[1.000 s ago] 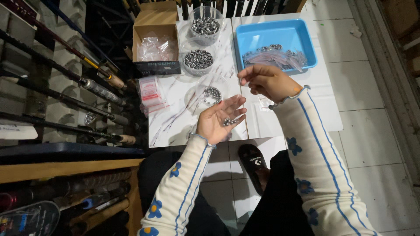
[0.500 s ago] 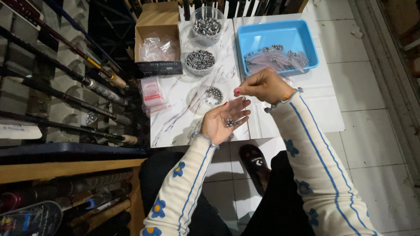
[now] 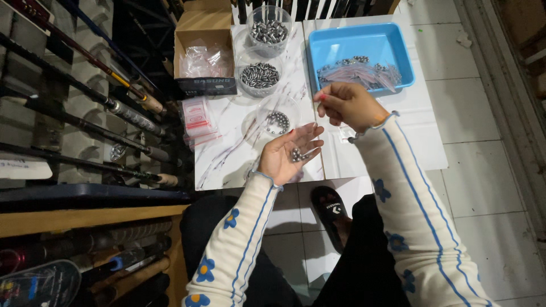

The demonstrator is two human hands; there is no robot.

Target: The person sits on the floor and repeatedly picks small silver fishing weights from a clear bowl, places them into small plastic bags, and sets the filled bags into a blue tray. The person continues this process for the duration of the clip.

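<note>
Metal balls (image 3: 296, 154) rest in the left hand's (image 3: 291, 152) released fingers; right hand (image 3: 348, 105) perhaps pinches something tiny.

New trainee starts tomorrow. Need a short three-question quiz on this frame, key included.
1. True or false: the left hand lies palm up with small metal balls on it.
2. What colour is the tray beyond the right hand? A red, B blue, C green.
3. How many clear round tubs of metal pieces stand between the cardboard box and the tray?

Key: 1 true. 2 B. 3 three.
</note>
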